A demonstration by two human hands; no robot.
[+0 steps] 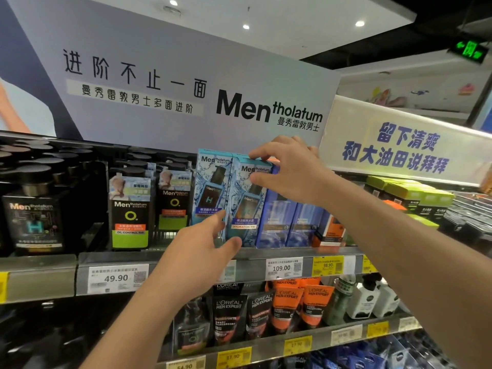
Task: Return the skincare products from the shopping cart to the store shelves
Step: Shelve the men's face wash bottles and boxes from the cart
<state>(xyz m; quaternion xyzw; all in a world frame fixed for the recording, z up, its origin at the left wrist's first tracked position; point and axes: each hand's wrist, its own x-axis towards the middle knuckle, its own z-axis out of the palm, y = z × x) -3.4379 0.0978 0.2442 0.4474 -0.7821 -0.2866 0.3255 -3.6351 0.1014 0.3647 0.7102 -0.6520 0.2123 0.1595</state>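
A light blue Mentholatum hydration box (246,206) stands on the top shelf (298,252), slightly in front of a second identical box (209,187) to its left. My right hand (287,171) grips the front box at its top right corner, fingers over the top and thumb on the face. My left hand (205,243) touches the box's lower left edge, index finger along the side and thumb under the bottom front. The shopping cart is out of view.
Dark blue boxes (277,222) and orange boxes stand right of the held one. Black Mentholatum bottles (130,209) fill the shelf to the left. L'Oreal tubes (287,304) sit on the shelf below. Price tags (283,267) line the rail; a sign (399,150) juts out at right.
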